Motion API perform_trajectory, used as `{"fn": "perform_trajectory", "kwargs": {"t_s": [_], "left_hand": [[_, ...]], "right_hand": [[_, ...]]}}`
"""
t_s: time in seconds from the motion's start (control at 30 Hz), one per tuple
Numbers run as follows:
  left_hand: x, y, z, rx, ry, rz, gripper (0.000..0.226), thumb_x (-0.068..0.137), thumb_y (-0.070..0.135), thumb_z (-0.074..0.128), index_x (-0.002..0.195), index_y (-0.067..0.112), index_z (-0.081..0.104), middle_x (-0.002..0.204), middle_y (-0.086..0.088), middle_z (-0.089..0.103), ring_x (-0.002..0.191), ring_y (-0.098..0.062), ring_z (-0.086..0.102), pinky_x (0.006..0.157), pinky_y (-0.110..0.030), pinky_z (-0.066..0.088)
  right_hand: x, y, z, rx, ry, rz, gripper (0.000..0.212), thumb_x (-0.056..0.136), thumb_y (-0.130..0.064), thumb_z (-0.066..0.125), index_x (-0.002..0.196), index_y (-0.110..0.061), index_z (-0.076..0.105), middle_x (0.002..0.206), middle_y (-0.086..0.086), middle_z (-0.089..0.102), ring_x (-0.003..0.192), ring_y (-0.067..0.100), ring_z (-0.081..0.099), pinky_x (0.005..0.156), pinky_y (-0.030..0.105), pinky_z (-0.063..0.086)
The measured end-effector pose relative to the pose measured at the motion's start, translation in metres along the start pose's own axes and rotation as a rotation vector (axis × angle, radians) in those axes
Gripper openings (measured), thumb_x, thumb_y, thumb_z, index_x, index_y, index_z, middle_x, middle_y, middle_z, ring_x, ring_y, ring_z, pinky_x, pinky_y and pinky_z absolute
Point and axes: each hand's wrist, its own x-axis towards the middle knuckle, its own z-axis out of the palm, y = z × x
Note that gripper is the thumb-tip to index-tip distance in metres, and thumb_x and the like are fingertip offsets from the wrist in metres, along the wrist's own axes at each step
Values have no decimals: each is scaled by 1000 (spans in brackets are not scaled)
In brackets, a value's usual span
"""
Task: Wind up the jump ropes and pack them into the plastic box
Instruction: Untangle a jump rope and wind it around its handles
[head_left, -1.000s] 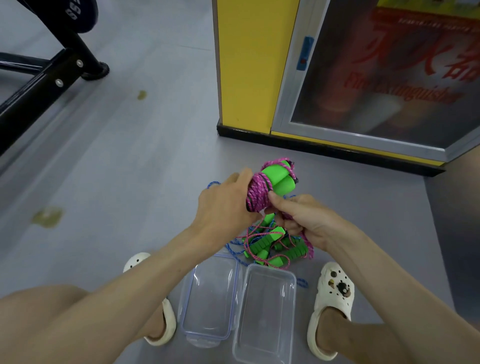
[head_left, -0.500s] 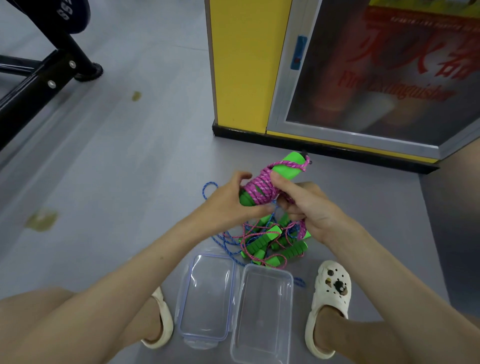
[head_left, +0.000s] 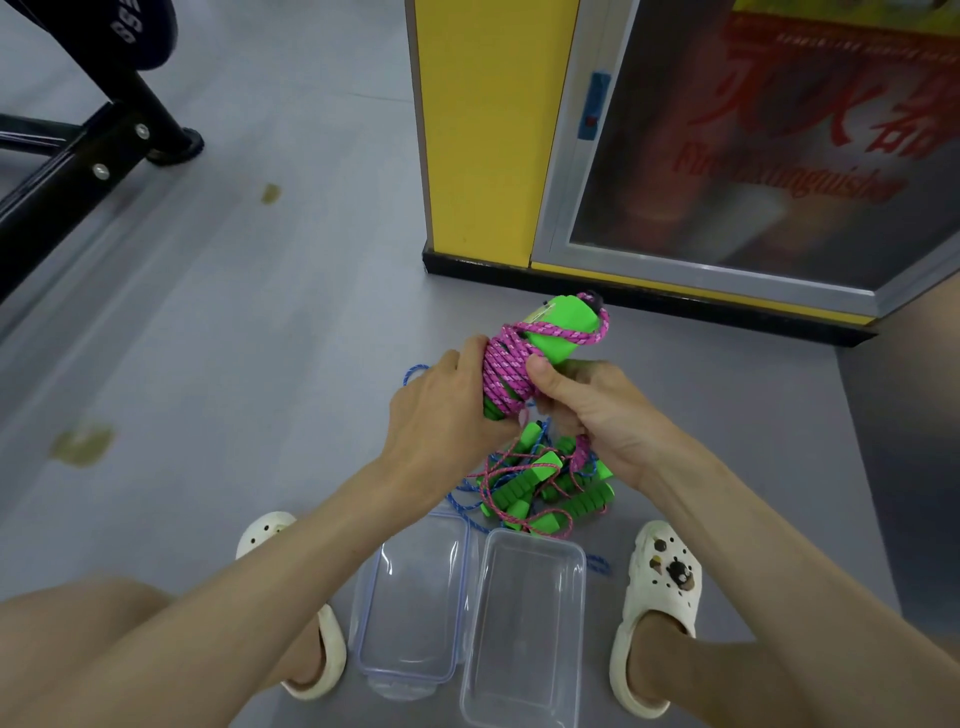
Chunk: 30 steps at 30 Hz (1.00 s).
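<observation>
You are crouched over a smooth grey floor (head_left: 249, 364) with a few yellowish stains. A yellow cabinet (head_left: 488, 130) with a glass door (head_left: 753, 156) stands on the far right, and a black metal frame (head_left: 78, 171) crosses the far left.

Near you, between your white clogs (head_left: 660, 613), the clear plastic box (head_left: 524, 623) lies open side up, and only the floor shows through its base. Its blue-edged lid (head_left: 410, 608) lies touching it on the left. Just beyond them is a loose pile of ropes (head_left: 545, 483), green handles tangled in pink and blue cord.

The pink jump rope (head_left: 511, 364) is above that pile, coiled round its green handles. Its long axis tilts from near-left to far-right, with the handle tips pointing at the cabinet. Your left hand (head_left: 441, 410) is curled round its near end. Your right hand (head_left: 587, 410) clamps the coils under the thumb.
</observation>
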Motion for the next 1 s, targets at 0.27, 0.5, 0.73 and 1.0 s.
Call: {"fn": "perform_trajectory", "kwargs": {"t_s": [0.27,0.5,0.73,1.0], "left_hand": [[13,-4,-15,-789,-529,-246,75,62,59,73,123,22,51,106,4,68,91,-15,68,79,-29,56],[-1,-1,-15,-1282,-698,-415,54,74,25,75,121,6,55,95,-14,72,77,-27,70,65,-34,58],[-2,-1,-7,-1260,-639,-359,79,55,29,86,125,10,54,109,-14,70,94,-28,70,82,-39,57],[-9,0,-7,-1316,-627,-394,59,66,11,79,121,9,56,102,-13,71,86,-28,69,72,-34,58]], "right_hand": [[0,0,-13,37,-36,-6,53,72,-50,72,99,-5,63,77,10,58,62,17,40,50,19,33],[-1,5,1,41,78,11,53,73,-65,56,78,-12,60,58,-3,58,49,10,52,52,24,41],[2,6,7,232,168,46,69,73,-65,48,112,-10,65,97,10,73,86,22,71,68,29,56],[2,4,5,103,108,106,68,76,-67,48,104,-8,65,85,7,71,69,20,68,64,28,54]]}}
